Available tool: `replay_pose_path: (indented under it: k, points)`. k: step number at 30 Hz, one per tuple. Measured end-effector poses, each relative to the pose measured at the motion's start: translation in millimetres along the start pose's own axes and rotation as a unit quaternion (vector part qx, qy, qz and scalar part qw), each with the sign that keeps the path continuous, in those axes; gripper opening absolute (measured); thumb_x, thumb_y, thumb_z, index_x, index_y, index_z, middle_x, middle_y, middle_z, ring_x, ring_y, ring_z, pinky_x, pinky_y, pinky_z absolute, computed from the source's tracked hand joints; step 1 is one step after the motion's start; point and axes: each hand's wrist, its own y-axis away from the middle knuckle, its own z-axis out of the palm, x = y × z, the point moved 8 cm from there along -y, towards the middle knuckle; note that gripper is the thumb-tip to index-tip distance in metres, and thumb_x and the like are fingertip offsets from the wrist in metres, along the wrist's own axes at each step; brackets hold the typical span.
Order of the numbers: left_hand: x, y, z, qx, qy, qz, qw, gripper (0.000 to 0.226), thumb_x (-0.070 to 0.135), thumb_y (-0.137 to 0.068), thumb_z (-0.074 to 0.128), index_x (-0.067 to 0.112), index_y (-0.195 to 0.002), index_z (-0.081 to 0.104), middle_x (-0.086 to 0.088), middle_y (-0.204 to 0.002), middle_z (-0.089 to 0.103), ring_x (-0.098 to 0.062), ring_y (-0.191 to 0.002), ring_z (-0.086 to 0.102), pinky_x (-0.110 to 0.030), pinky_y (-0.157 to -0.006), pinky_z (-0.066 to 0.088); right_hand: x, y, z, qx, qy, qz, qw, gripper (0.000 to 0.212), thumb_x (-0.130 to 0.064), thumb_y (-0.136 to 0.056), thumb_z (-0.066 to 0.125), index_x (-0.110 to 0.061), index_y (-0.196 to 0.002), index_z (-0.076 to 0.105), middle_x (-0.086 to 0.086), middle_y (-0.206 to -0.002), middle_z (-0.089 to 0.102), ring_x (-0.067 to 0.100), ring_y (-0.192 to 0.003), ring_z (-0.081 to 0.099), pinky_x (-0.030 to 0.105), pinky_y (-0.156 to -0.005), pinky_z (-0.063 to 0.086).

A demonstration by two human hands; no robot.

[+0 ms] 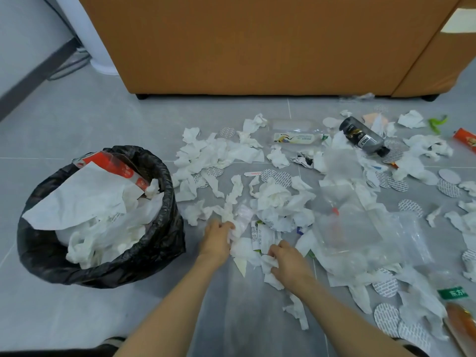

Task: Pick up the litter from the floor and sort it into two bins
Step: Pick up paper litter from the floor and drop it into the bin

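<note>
1. Gathering step: left hand [219, 234] and right hand [286, 258] each pinch crumpled tissues [247, 243] from the floor pile
2. Next, I think: carry them left to the black-lined bin [164, 202], already nearly full

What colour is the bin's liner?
Black. The bin liner shows best in the head view.

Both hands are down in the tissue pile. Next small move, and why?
Probably lift both handfuls and swing them left to the black-lined bin. The left hand and right hand each grip crumpled tissue, and that bin stands close beside the left hand, holding the same kind of white tissue.
</note>
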Motion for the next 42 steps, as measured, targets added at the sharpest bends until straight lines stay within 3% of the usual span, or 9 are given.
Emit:
replay_pose_path:
  k: [5, 10, 16, 21, 29, 32, 34, 38, 42]
  points:
    - [4, 7, 7, -0.016, -0.001, 0.011, 1.000, 0.036, -0.003, -0.083, 0.049, 0.020, -0.110, 0.056, -0.005, -0.112, 0.046, -0.022, -0.102, 0.050, -0.034, -0.088, 0.049, 2, -1, -3, 0.016, -0.041, 0.019, 0.999, 0.016, -0.005, -0.087, 0.048, -0.015, -0.095, 0.058, 0.002, -0.096, 0.048, 0.017, -0.080, 0.048, 0.024, -0.066, 0.034]
    - [11, 15, -11, 0.018, 0.078, 0.004, 0.997, 0.028, 0.000, -0.085, 0.051, 0.016, -0.107, 0.060, -0.009, -0.111, 0.053, -0.024, -0.096, 0.058, -0.034, -0.085, 0.050, 11, 5, -36, 0.089, -0.209, 0.058, 0.972, 0.019, -0.007, -0.082, 0.057, -0.022, -0.072, 0.050, -0.005, -0.074, 0.055, 0.016, -0.076, 0.054, 0.018, -0.056, 0.035]
    - [41, 27, -81, 0.122, 0.235, 0.009, 0.964, 0.024, 0.009, -0.085, 0.063, 0.011, -0.109, 0.064, -0.001, -0.099, 0.060, -0.016, -0.093, 0.059, -0.019, -0.076, 0.042, 0, 6, -117, 0.171, -0.415, 0.080, 0.890, 0.014, -0.012, -0.079, 0.071, -0.016, -0.088, 0.062, 0.000, -0.085, 0.062, 0.015, -0.078, 0.056, 0.022, -0.062, 0.040]
    - [59, 46, -150, 0.184, 0.310, 0.036, 0.932, 0.026, 0.014, -0.085, 0.066, 0.011, -0.111, 0.062, 0.003, -0.098, 0.058, -0.011, -0.089, 0.054, -0.014, -0.066, 0.037, -35, 14, -172, 0.124, -0.556, 0.029, 0.821, 0.020, -0.008, -0.080, 0.070, -0.010, -0.099, 0.065, 0.010, -0.096, 0.068, 0.024, -0.085, 0.064, 0.043, -0.082, 0.053]
    - [38, 97, -252, 0.276, 0.346, 0.036, 0.896, 0.031, 0.022, -0.086, 0.066, 0.018, -0.116, 0.060, 0.001, -0.103, 0.061, -0.015, -0.089, 0.056, -0.025, -0.077, 0.043, -137, 33, -221, 0.038, -0.634, -0.090, 0.767, 0.029, -0.008, -0.084, 0.066, -0.004, -0.112, 0.061, 0.012, -0.096, 0.065, 0.022, -0.081, 0.063, 0.030, -0.068, 0.053]
    - [15, 119, -278, 0.309, 0.347, 0.028, 0.885, 0.025, 0.021, -0.086, 0.065, 0.020, -0.111, 0.061, 0.002, -0.101, 0.066, -0.016, -0.077, 0.059, -0.023, -0.071, 0.046, -178, 34, -219, 0.000, -0.633, -0.120, 0.765, 0.031, -0.009, -0.084, 0.067, -0.004, -0.114, 0.060, 0.011, -0.099, 0.066, 0.021, -0.083, 0.064, 0.028, -0.066, 0.053]
    - [-4, 132, -291, 0.334, 0.334, 0.010, 0.881, 0.022, 0.018, -0.087, 0.064, 0.020, -0.108, 0.060, 0.009, -0.091, 0.063, -0.003, -0.066, 0.058, -0.015, -0.062, 0.044, -205, 35, -215, -0.024, -0.625, -0.135, 0.769, 0.033, -0.010, -0.085, 0.067, -0.005, -0.116, 0.059, 0.013, -0.104, 0.066, 0.021, -0.085, 0.065, 0.028, -0.067, 0.053]
    - [-42, 156, -306, 0.376, 0.306, -0.031, 0.874, 0.024, 0.017, -0.087, 0.063, 0.019, -0.111, 0.061, 0.006, -0.095, 0.059, -0.012, -0.090, 0.056, -0.024, -0.075, 0.042, -255, 36, -204, -0.073, -0.607, -0.170, 0.773, 0.035, -0.010, -0.087, 0.065, -0.004, -0.120, 0.056, 0.015, -0.110, 0.065, 0.020, -0.089, 0.066, 0.027, -0.074, 0.056]
    - [-73, 166, -304, 0.386, 0.277, -0.062, 0.878, 0.026, 0.015, -0.085, 0.063, 0.015, -0.111, 0.062, 0.002, -0.104, 0.062, -0.016, -0.091, 0.058, -0.029, -0.075, 0.047, -289, 33, -187, -0.098, -0.590, -0.181, 0.781, 0.026, -0.008, -0.093, 0.056, -0.002, -0.118, 0.056, 0.013, -0.107, 0.065, 0.020, -0.091, 0.064, 0.029, -0.080, 0.055]
